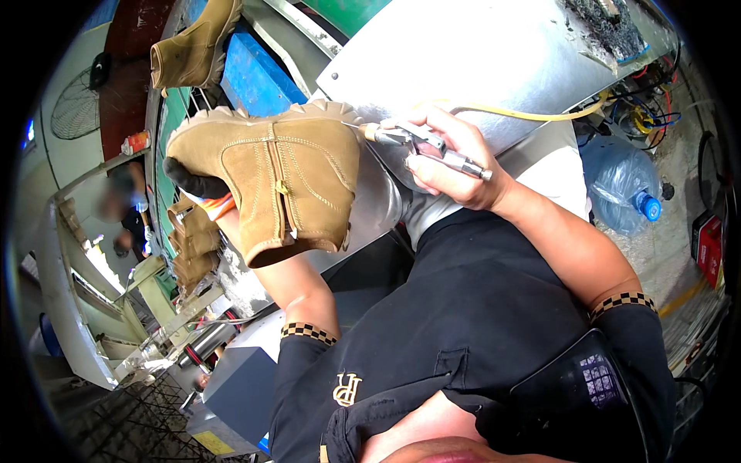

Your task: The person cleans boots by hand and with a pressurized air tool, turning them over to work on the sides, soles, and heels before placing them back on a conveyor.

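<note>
A curved grey metal surface [463, 54] fills the upper middle, with tangled cables [641, 108] and a blue water bottle [621, 185] on the floor to the right. To the left runs a green conveyor [166, 131] carrying a second boot [193, 46]. The left hand [193, 181], in a dark glove, is raised and grips a tan boot [270, 181] from behind, sole upward. The right hand [451, 166] is clenched around a metal air gun [421, 143], its nozzle touching the boot's sole edge; a yellow hose [532, 116] trails off right.
</note>
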A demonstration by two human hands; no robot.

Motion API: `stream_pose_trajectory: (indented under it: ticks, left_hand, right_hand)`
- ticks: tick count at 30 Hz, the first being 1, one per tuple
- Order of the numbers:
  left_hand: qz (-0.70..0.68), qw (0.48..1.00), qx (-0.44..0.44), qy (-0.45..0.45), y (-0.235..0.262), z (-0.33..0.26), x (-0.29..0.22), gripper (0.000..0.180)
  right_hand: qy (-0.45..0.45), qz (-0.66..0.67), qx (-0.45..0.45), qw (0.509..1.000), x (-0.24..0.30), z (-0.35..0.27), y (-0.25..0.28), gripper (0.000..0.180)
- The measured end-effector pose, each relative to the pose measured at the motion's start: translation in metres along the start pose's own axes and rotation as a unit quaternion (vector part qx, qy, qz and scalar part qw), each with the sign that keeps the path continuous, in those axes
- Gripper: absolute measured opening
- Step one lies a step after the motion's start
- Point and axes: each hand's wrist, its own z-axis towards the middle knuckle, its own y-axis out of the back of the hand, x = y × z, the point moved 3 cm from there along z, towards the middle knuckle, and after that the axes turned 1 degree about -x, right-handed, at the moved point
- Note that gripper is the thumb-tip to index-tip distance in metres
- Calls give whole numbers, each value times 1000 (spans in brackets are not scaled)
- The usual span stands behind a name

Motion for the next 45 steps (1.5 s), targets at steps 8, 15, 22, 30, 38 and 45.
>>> stream_pose_trajectory:
  ticks: [8,15,22,30,38,45]
  left_hand:
    - [38,972,-206,110,-8,-39,-2,74]
    - [432,902,-13,10,70,-85,-5,59]
    - [104,902,-339,246,71,-199,3,67]
    - [217,839,-356,349,-5,-255,8,72]
    - [90,885,-253,380,-75,-247,30,69]
    - [-45,890,-245,381,-112,-227,51,72]
  right_hand:
    - [29,-79,-33,996,1,8,-5,38]
    - [17,-89,-45,995,-2,24,-15,41]
    - [-16,-120,-15,993,-7,34,-21,44]
    - [-3,-160,-11,987,-11,20,-22,47]
    - [-5,-135,-9,991,-7,7,-21,43]
    - [-16,-89,-7,996,0,-3,-11,42]
